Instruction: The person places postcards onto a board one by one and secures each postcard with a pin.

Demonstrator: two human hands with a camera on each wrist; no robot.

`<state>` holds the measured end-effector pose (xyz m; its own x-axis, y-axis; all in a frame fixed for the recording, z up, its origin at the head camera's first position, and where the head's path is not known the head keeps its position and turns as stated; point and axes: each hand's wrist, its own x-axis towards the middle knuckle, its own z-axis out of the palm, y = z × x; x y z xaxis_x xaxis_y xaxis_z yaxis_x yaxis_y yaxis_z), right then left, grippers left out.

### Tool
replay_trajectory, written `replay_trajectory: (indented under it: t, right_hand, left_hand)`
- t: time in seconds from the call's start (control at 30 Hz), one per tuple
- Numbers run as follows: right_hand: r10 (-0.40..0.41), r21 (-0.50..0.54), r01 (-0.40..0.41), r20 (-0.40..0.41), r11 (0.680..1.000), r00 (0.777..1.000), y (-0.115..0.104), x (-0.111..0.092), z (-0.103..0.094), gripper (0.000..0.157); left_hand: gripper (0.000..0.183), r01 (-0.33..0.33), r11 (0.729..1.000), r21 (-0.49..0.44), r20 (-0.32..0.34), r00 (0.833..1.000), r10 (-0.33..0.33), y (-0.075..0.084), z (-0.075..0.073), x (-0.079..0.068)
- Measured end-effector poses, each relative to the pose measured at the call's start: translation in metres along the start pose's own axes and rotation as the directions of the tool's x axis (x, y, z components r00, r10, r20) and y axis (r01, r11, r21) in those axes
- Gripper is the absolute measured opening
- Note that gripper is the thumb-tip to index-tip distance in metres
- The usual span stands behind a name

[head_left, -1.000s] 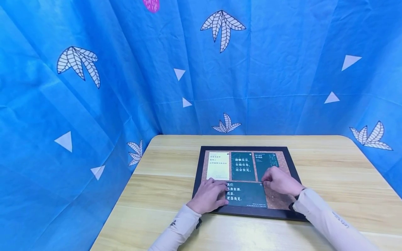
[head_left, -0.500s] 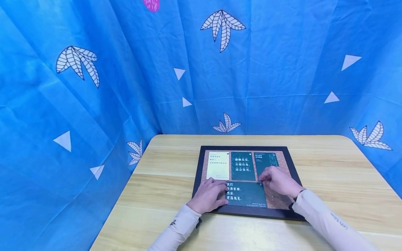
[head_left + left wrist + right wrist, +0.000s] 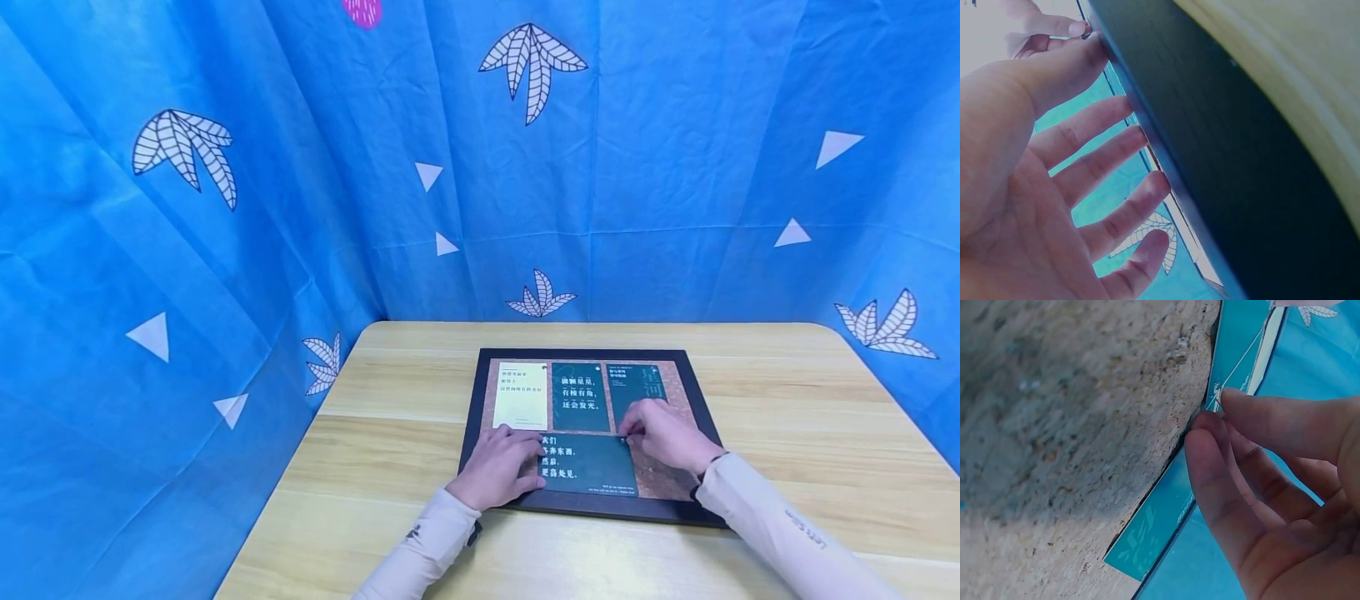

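Observation:
A wide green card (image 3: pixel 600 467) with white writing lies on a black-framed cork board (image 3: pixel 592 505). My left hand (image 3: pixel 495 468) rests on the card's left end with fingers spread; the left wrist view shows those fingers (image 3: pixel 1097 165) fairly straight beside the dark frame edge (image 3: pixel 1191 137). At the card's upper right corner, my right hand (image 3: pixel 667 435) pinches a small pushpin (image 3: pixel 622 439) between thumb and fingertips. The right wrist view shows this pinch close to the cork (image 3: pixel 1085 425), with the pin mostly hidden by the fingers.
Above the wide card are a pale yellow card (image 3: pixel 521 398), a green card (image 3: pixel 579 417) and another green card (image 3: pixel 622 400), partly covered by my right hand. The board lies on a wooden table (image 3: pixel 390 467). A blue patterned curtain (image 3: pixel 645 183) hangs behind.
My right fingertips have shifted slightly left and back at the card's upper right corner. The left hand, the cards and the board stay where they were.

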<state>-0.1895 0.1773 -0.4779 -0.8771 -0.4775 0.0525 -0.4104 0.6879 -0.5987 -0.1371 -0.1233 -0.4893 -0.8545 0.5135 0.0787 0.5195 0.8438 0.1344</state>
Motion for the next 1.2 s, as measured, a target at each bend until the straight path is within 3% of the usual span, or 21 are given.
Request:
replay_trajectory:
  t: [1.2]
  right_hand:
    - [-0.013,-0.048,0.013,-0.006,0.999,1.0,-0.0054,0.0021,0.0043,0.024]
  left_hand:
    - [0.041,0.016,1.0,-0.011,0.016,1.0,-0.016,0.0003,-0.0011,0.0007]
